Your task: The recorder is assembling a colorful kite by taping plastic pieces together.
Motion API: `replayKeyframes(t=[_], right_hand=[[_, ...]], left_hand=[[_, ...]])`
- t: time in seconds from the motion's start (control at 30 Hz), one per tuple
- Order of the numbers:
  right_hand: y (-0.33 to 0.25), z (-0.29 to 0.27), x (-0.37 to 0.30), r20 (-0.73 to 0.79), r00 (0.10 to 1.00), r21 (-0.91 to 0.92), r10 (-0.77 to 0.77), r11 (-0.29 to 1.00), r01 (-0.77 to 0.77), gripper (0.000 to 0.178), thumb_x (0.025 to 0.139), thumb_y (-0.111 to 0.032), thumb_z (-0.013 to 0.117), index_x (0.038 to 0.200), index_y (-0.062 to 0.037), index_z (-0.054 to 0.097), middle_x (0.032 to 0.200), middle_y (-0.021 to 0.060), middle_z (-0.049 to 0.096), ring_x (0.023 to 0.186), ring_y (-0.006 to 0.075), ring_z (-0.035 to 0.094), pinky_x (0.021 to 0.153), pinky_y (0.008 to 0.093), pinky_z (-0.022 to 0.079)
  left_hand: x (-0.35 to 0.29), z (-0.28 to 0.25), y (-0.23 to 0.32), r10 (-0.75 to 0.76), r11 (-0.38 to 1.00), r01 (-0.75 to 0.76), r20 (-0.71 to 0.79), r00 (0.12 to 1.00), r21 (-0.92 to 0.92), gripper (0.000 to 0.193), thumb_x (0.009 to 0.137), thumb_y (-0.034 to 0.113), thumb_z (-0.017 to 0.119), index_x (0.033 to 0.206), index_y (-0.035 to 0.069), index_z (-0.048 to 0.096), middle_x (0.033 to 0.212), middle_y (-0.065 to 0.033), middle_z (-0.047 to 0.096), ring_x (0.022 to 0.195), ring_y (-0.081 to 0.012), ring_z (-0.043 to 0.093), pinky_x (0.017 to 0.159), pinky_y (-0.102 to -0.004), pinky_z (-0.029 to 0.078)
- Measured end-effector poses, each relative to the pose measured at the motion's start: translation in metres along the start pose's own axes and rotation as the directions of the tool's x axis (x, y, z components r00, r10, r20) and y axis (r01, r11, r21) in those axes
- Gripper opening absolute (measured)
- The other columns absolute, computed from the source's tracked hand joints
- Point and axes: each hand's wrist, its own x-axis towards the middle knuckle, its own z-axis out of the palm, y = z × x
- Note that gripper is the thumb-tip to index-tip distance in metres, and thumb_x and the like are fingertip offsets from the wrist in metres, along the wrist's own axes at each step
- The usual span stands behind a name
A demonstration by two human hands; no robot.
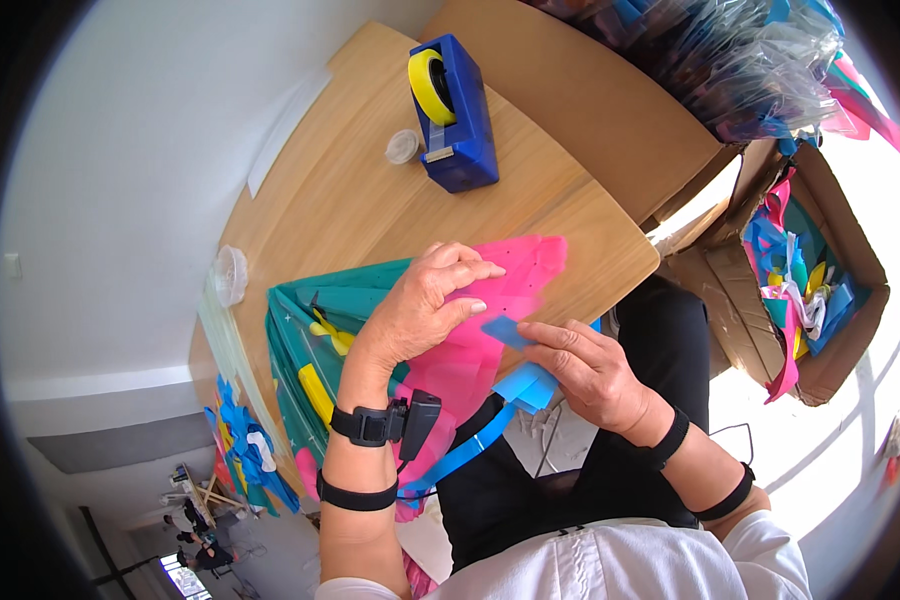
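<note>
Thumb and fingers of my right hand (585, 375) pinch a small blue fabric piece (507, 331), held out over the edge of the pink fabric. Below that hand a blue strip (485, 435) trails down towards my lap; whether it joins the pinched piece is hidden by my fingers. My left hand (425, 300) hovers over or rests on the pink fabric (460, 350), its thumb and forefinger apart and nothing visible between them. Green fabric (295, 320) with yellow strips (316, 394) lies beneath and left of my left wrist, partly covered by the forearm.
A blue tape dispenser (467, 130) with a yellow roll stands at the table's far side, beside a small clear lid (402, 147). Another clear container (231, 276) sits at the left edge. On the right, a cardboard box (715, 300) holds colourful scraps; plastic-wrapped bundles (750, 80) lie behind.
</note>
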Motion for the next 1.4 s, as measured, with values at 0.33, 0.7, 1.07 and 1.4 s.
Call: replayKeyframes(t=[0.33,0.7,1.07,1.4], right_hand=[[-0.012,0.003,-0.011,-0.024,0.934,0.53,0.356,0.797,-0.29,0.023,0.077,0.003,0.066,0.1,0.0027,0.067,0.1,0.0142,0.068,0.085,0.0218,0.064,0.073,0.032,0.053],[0.007,0.001,-0.007,0.486,0.449,0.787,0.75,-0.153,-0.597,0.015,0.093,-0.007,0.06,0.099,0.005,0.068,0.085,0.0129,0.07,0.076,0.0186,0.07,0.072,0.032,0.06],[0.002,0.007,-0.004,0.393,0.515,0.82,0.762,-0.038,-0.571,0.015,0.095,-0.007,0.057,0.102,0.0036,0.065,0.087,0.0108,0.07,0.079,0.0162,0.069,0.073,0.029,0.058],[0.01,0.015,0.003,0.088,0.757,0.46,0.647,0.648,-0.607,0.023,0.085,0.007,0.059,0.106,0.0009,0.064,0.091,0.0124,0.067,0.079,0.0198,0.069,0.068,0.0293,0.054]], left_hand=[[-0.071,-0.015,0.009,-0.155,0.976,0.194,0.32,0.935,-0.094,0.016,0.076,0.008,0.069,0.09,0.001,0.067,0.088,-0.0121,0.066,0.085,-0.0279,0.062,0.074,-0.0348,0.049],[-0.114,0.019,0.016,-0.494,0.778,0.556,0.26,0.829,-0.293,0.014,0.084,0.014,0.07,0.091,0.001,0.068,0.073,-0.001,0.06,0.067,-0.0081,0.055,0.062,-0.0238,0.045],[-0.015,0.067,0.022,-0.473,0.694,0.241,-0.176,0.864,-0.679,0.006,0.083,0.003,0.067,0.079,0.0,0.064,0.068,0.0035,0.057,0.062,-0.003,0.047,0.056,-0.02,0.037],[-0.003,0.055,-0.002,-0.485,0.799,0.308,-0.249,0.839,-0.517,0.01,0.082,0.003,0.068,0.074,-0.001,0.063,0.066,0.0014,0.057,0.062,-0.0042,0.048,0.056,-0.0205,0.038]])
